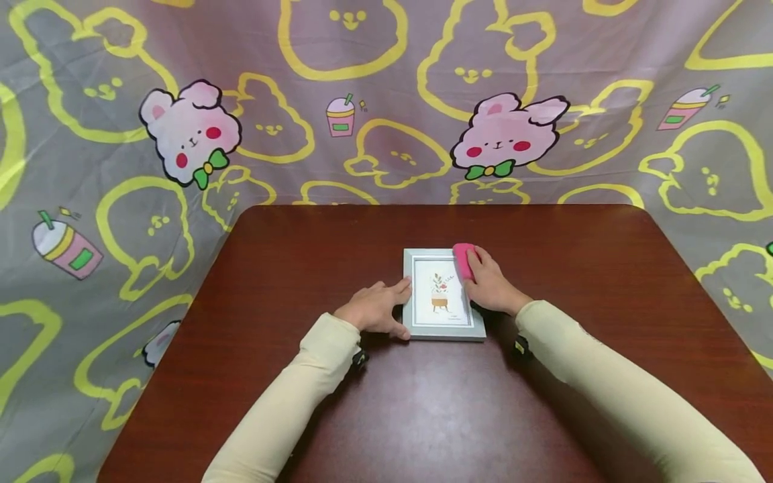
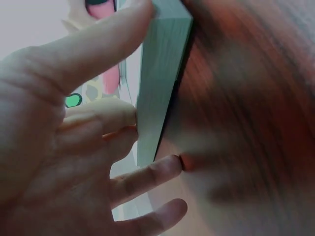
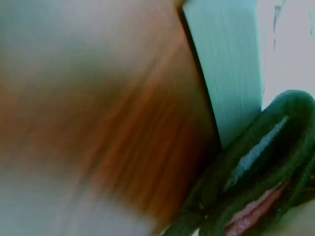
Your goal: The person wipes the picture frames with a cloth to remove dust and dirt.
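Note:
A picture frame (image 1: 443, 332) with a pale grey-green border lies flat on the table, its print showing a plant in a brown pot. My left hand (image 1: 376, 308) is at its left side, thumb near the lower left corner and fingers spread along the edge. In the left wrist view the left hand (image 2: 54, 137) has fairly straight fingers beside the frame's side wall (image 2: 160, 83). My right hand (image 1: 492, 285) holds a bright pink sponge (image 1: 464, 260) against the frame's upper right. The right wrist view shows the frame's side (image 3: 229, 69), with the sponge and fingers hidden.
The dark reddish-brown table (image 1: 314, 248) has rounded far corners. A patterned cloth backdrop (image 1: 386, 100) rises behind and beside it. A dark folded band (image 3: 275, 132) crosses the lower right of the right wrist view. Small black devices (image 1: 359, 359) sit under both wrists.

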### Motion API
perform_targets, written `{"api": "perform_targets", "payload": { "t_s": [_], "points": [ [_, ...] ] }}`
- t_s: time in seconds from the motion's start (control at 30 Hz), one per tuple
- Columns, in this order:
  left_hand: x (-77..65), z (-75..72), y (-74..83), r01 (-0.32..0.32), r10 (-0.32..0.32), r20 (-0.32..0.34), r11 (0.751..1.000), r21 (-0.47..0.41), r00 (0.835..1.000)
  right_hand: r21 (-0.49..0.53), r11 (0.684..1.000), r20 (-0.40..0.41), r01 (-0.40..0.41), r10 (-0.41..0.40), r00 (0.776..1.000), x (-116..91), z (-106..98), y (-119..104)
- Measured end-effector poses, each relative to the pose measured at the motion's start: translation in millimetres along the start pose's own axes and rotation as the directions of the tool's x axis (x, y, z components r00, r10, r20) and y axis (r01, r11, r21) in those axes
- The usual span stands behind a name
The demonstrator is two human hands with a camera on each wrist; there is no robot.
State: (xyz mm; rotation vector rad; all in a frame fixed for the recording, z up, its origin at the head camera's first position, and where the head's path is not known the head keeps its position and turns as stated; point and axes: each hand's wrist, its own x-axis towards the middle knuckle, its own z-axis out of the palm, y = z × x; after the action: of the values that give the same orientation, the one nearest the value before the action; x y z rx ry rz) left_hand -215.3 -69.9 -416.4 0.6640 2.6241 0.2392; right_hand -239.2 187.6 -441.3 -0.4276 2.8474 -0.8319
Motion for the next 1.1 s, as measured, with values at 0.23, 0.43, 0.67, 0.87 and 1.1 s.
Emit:
{"api": "perform_targets", "payload": {
  "t_s": [0.23, 0.43, 0.67, 0.87, 1.1],
  "points": [
    [-5.8, 4.5, -3.3, 0.025, -0.025, 0.009, 0.999, -0.027, 1.0, 0.043, 0.998, 0.033, -0.035, 0.033, 0.999, 8.5, 1.4, 0.9],
    [-3.3, 5.9, 0.4, 0.015, -0.015, -0.002, 1.0, -0.024, 1.0, 0.045, 0.998, 0.029, -0.054, 0.053, 0.998, 2.5, 0.5, 1.0],
    [-3.3, 5.6, 2.3, 0.034, -0.034, -0.004, 0.999, -0.008, 0.999, 0.06, 0.996, 0.029, -0.06, 0.059, 0.998, -11.9, 5.4, -1.6],
    [-1.4, 7.4, 2.4, 0.029, -0.029, -0.004, 1.0, -0.004, 1.0, 0.079, 0.996, 0.004, -0.028, 0.028, 1.0, -36.8, 11.5, -4.4],
    [-2.0, 7.9, 2.8, 0.026, -0.026, -0.009, 1.0, 0.005, 1.0, 0.121, 0.992, -0.036, 0.035, -0.03, 0.999, -66.1, 16.1, -11.9]
  ]
}}
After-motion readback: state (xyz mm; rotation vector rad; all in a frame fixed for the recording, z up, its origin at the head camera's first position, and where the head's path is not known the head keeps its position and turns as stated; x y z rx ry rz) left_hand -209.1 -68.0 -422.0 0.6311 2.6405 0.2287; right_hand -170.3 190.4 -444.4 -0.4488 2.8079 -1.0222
